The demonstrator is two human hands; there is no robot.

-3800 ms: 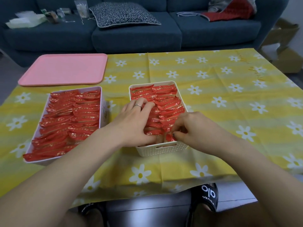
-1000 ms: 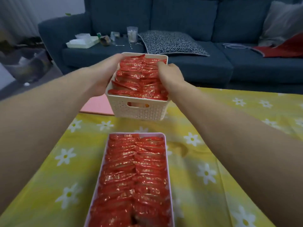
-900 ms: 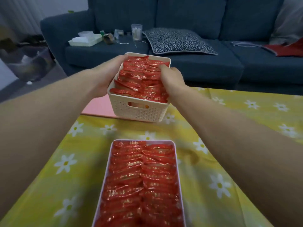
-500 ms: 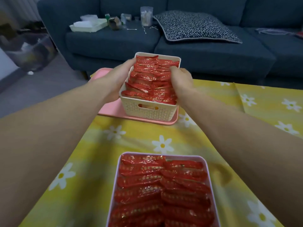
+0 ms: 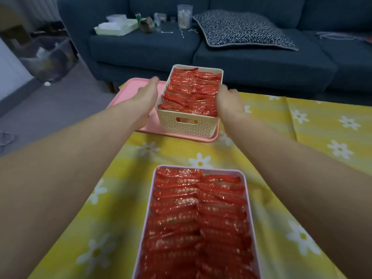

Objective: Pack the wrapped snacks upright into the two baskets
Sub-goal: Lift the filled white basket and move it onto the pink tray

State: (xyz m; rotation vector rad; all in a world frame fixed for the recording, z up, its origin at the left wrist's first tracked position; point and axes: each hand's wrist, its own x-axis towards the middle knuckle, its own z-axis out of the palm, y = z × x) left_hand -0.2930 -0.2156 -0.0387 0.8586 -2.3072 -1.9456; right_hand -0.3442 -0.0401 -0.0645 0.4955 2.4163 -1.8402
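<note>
Both hands [image 5: 148, 93] [image 5: 229, 101] have released the cream basket [image 5: 187, 125], fingers straight.

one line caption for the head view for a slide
Both hands flank the full cream basket on the pink tray.

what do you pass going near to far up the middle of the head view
pink basket of snacks → yellow flowered cloth → pink tray carrying the cream basket → dark blue sofa
</note>
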